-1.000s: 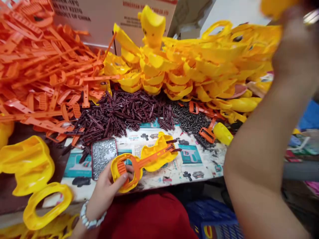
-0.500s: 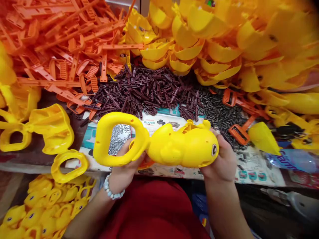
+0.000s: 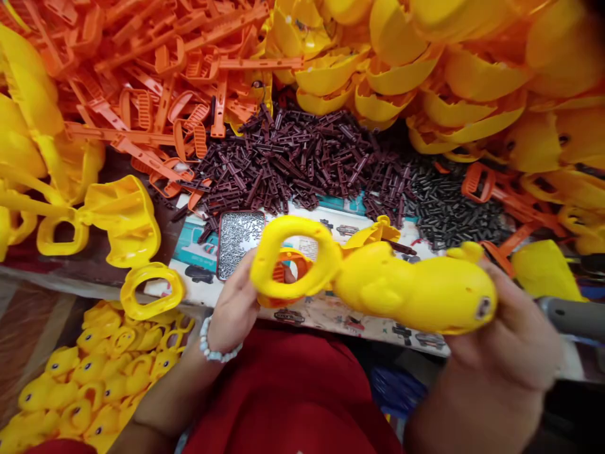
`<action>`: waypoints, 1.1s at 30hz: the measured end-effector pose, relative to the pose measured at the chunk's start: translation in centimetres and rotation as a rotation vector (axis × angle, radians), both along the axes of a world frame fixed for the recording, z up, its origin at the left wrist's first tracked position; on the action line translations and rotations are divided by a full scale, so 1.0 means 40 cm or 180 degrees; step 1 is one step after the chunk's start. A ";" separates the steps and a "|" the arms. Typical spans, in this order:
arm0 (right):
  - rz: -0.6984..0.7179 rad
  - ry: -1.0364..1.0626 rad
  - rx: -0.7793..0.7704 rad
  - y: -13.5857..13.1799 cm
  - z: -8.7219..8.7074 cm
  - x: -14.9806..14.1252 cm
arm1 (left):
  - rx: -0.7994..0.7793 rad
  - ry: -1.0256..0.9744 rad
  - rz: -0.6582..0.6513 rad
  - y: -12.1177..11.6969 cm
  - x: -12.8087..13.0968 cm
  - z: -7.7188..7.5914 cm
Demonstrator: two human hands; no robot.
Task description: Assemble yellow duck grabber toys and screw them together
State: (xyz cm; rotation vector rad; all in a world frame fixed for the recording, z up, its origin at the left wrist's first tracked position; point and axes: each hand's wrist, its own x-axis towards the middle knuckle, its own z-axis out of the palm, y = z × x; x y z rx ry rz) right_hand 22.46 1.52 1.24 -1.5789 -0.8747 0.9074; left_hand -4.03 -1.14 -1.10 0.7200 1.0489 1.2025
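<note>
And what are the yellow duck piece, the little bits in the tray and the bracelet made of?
The yellow duck piece looks like smooth, moulded plastic: even colour, soft sheen. The little bits seem to be bright metal, going by their silvery glints. The bracelet has pale, rounded beads with a slight shine; stone, glass or plastic, I cannot tell.

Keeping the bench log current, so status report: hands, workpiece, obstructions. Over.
Right hand gripping duck shell by the head end. Left hand on orange-fitted half beneath, at handle end. Duck shell partly hides that half.
</note>
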 end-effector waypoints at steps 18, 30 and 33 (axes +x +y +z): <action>-0.0758 -0.1559 0.1567 -0.044 -0.055 -0.047 | 0.0446 0.0004 -0.0761 -0.022 0.055 0.034; -0.0449 -0.1942 0.0511 -0.033 -0.024 -0.034 | 0.1182 0.0670 -0.1483 -0.015 0.040 0.069; -0.0438 -0.1971 0.0626 -0.037 -0.029 -0.035 | 0.1158 0.0628 -0.1424 -0.013 0.040 0.073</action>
